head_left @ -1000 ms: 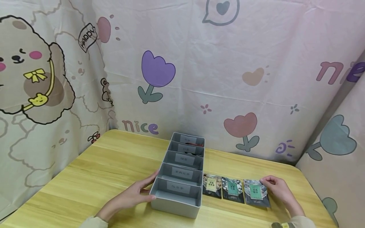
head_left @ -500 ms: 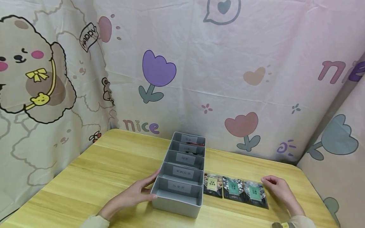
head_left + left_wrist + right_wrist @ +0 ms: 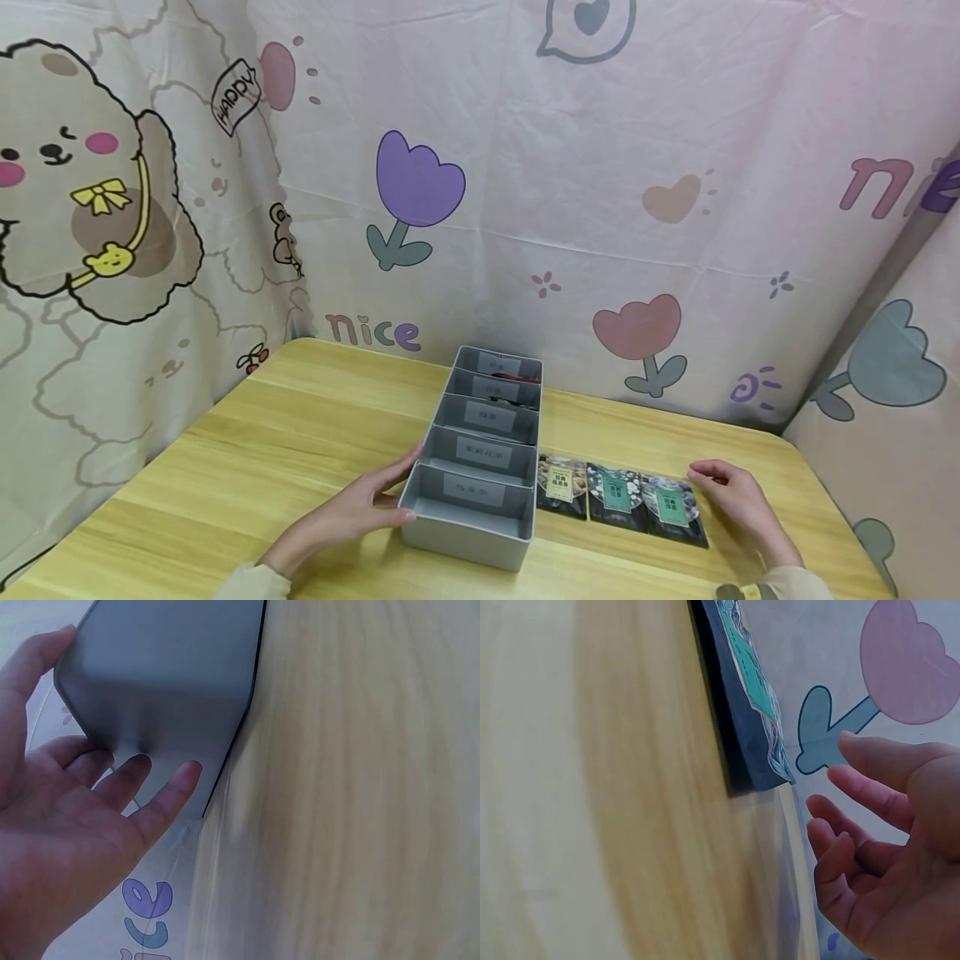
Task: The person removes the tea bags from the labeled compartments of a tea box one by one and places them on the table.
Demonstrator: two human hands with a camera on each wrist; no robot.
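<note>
A long grey divider box (image 3: 468, 542) stands on the table, its several labelled compartments in a row. My left hand (image 3: 348, 512) rests at its near left corner, thumb by the front edge. In the left wrist view, the spread fingers (image 3: 176, 791) lie against the box's outer wall. To the box's right, three dark packets lie in a row: one with a yellow label (image 3: 561, 487), one with a green label (image 3: 617, 497) and another green-labelled packet (image 3: 673, 510). Just right of that last packet is my right hand (image 3: 738, 504), fingers loosely curled, holding nothing; a gap shows in the right wrist view.
A red-edged item (image 3: 516, 378) and a dark item (image 3: 512, 403) show in the box's far compartments. The wooden table (image 3: 300, 433) runs back to a printed curtain (image 3: 510, 167), which also encloses both sides.
One second ago my right hand pinched the rightmost packet's upper corner. It has let go, and that packet now lies flatter, close beside its neighbour. The left hand stays on the box.
</note>
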